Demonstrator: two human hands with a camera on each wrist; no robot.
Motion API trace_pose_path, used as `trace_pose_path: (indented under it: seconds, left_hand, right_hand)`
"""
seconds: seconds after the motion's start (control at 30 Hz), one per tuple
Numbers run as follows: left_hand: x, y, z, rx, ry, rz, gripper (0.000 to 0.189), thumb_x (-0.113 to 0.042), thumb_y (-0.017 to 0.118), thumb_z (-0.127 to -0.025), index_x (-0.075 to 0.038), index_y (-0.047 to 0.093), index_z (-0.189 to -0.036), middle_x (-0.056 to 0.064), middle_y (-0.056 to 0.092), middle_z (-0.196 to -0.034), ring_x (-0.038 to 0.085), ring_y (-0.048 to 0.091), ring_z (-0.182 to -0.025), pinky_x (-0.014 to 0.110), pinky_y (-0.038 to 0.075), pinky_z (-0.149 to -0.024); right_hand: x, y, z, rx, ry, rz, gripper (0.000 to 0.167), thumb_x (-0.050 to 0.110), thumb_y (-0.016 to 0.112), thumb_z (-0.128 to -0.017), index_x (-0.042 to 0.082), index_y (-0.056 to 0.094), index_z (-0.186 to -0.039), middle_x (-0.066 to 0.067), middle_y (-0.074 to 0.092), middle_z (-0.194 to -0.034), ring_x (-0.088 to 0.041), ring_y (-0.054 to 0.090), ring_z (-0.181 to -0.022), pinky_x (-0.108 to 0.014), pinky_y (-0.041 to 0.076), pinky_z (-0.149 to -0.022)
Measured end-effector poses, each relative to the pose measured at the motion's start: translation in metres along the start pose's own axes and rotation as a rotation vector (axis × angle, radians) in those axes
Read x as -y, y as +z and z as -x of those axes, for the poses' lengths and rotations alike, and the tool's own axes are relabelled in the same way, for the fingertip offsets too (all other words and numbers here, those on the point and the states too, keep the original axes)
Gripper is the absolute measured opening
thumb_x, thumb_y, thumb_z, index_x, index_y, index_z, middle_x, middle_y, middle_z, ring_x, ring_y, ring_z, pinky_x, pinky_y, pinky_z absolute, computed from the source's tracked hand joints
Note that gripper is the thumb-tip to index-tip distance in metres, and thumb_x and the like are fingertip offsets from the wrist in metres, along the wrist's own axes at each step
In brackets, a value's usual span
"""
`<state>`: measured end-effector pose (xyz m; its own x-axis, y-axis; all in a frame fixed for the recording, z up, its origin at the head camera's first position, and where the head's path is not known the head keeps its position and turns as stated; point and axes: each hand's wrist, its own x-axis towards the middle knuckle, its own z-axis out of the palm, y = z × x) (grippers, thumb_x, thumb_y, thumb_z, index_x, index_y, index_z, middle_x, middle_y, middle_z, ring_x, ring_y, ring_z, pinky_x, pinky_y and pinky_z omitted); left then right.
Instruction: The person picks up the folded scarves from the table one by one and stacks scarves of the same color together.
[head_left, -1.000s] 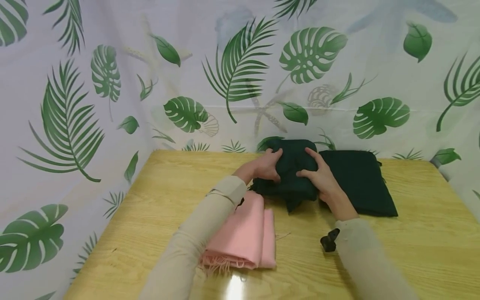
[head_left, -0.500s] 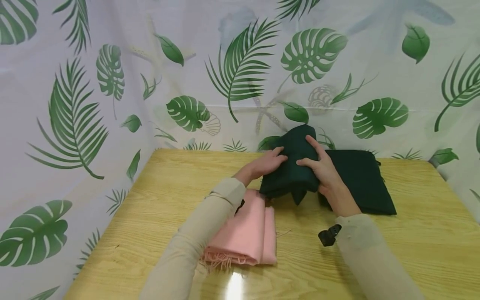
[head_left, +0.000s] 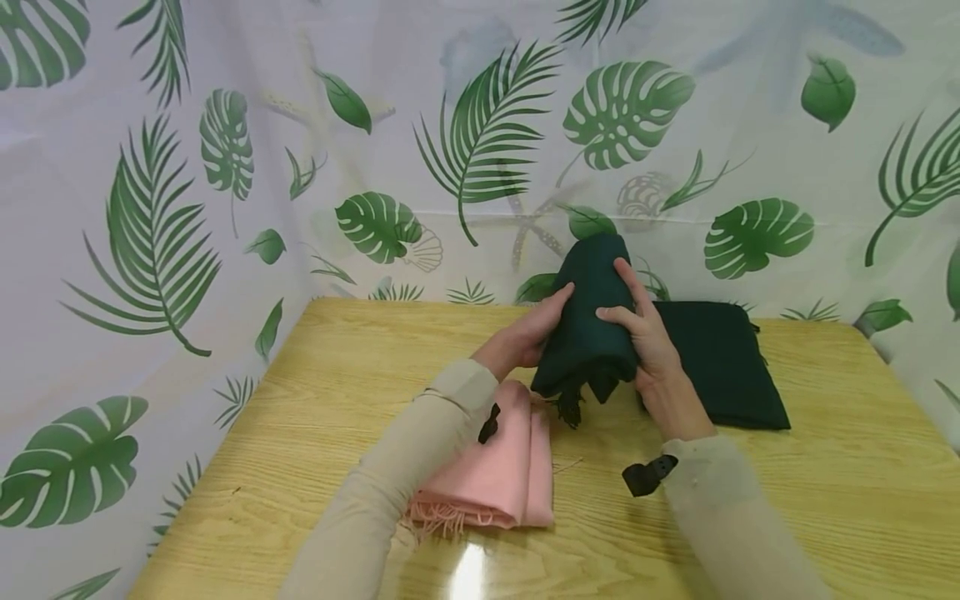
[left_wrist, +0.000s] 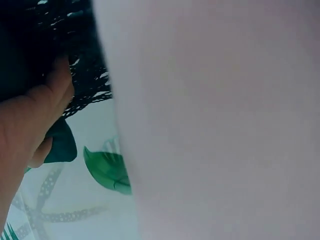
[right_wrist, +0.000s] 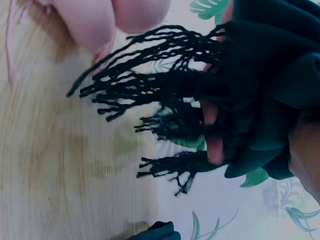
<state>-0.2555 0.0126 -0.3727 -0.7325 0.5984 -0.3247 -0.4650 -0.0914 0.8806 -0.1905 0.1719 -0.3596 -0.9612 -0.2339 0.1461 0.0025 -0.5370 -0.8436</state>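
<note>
A dark green fringed scarf, folded into a thick bundle, is held up between both hands near the back of the table. My left hand grips its left side, the thumb on the near face and the other fingers behind. My right hand grips the right side with thumb and forefinger spread over the cloth. In the right wrist view the scarf's fringe hangs loose below the folds, and fingertips show among the strands. The left wrist view has the left hand against the dark cloth, partly hidden.
A folded pink fringed scarf lies on the wooden table under the left forearm. Another dark green folded cloth lies flat at the back right. Behind the table hangs a leaf-print curtain.
The dark green scarf has been lifted and tilted more upright, its bundle now narrower. The left hand has shifted from its top face round to its left side. Some fringe now hangs below.
</note>
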Motion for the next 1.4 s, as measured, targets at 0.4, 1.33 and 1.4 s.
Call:
trace_pose_path:
  seconds: [0.4, 1.33, 1.4]
  left_hand:
    - [0.002, 0.013, 0.020, -0.058, 0.293, 0.071, 0.057, -0.030, 0.049, -0.105, -0.032, 0.022, -0.155, 0.006, 0.037, -0.151, 0.028, 0.053, -0.128, 0.041, 0.046, -0.104]
    - [0.023, 0.034, 0.085, 0.222, 0.422, -0.153, 0.056, 0.005, 0.056, -0.097, -0.018, 0.043, -0.145, 0.007, 0.042, -0.144, 0.024, 0.056, -0.121, 0.040, 0.055, -0.090]
    - [0.027, 0.037, 0.088, 0.219, 0.425, -0.187, 0.055, 0.004, 0.058, -0.096, -0.019, 0.045, -0.144, 0.005, 0.044, -0.143, 0.022, 0.056, -0.120, 0.040, 0.054, -0.091]
  right_hand:
    - [0.018, 0.001, 0.018, 0.085, -0.116, -0.082, 0.073, -0.006, 0.042, -0.101, 0.029, 0.018, -0.160, -0.003, 0.001, -0.166, -0.016, 0.056, -0.122, -0.027, 0.055, -0.084]
    - [0.022, -0.022, 0.089, 0.076, -0.028, 0.284, 0.071, 0.000, 0.050, -0.100, 0.029, 0.020, -0.157, -0.006, 0.013, -0.158, -0.014, 0.046, -0.129, -0.029, 0.054, -0.089]
    - [0.020, -0.024, 0.093, 0.084, -0.025, 0.272, 0.071, -0.001, 0.049, -0.100, 0.029, 0.020, -0.157, -0.006, 0.016, -0.157, -0.013, 0.049, -0.127, -0.030, 0.054, -0.089]
